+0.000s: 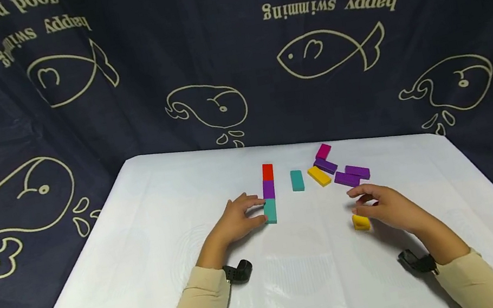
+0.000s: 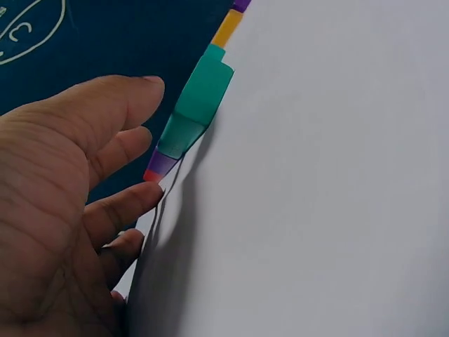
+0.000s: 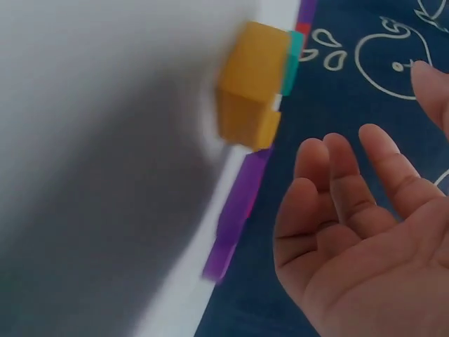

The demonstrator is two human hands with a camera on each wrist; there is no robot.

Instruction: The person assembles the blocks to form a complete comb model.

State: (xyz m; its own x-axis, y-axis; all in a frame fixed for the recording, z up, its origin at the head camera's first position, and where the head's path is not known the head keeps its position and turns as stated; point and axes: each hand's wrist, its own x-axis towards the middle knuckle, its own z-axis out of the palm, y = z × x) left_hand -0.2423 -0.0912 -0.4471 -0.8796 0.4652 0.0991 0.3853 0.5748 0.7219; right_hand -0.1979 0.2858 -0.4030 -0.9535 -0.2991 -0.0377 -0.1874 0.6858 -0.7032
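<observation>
A row of three blocks lies end to end: red (image 1: 267,172), purple (image 1: 268,190) and teal (image 1: 270,211). My left hand (image 1: 239,218) is at the teal block's left side, thumb and forefinger spread apart right by its edge. The left wrist view shows the teal block (image 2: 202,95) beyond the loosely bent fingers. On the right, a yellow block (image 1: 361,222) sits just below the fingers of my right hand (image 1: 386,206). These fingers are gently curved with nothing between them; in the right wrist view that yellow block (image 3: 251,81) stands apart from the hand.
Right of the row lie another teal block (image 1: 297,181) and a second yellow block (image 1: 319,176). Nearby are a magenta block (image 1: 323,151) and several purple blocks (image 1: 347,179). A dark patterned cloth (image 1: 207,45) hangs behind the white table (image 1: 140,222).
</observation>
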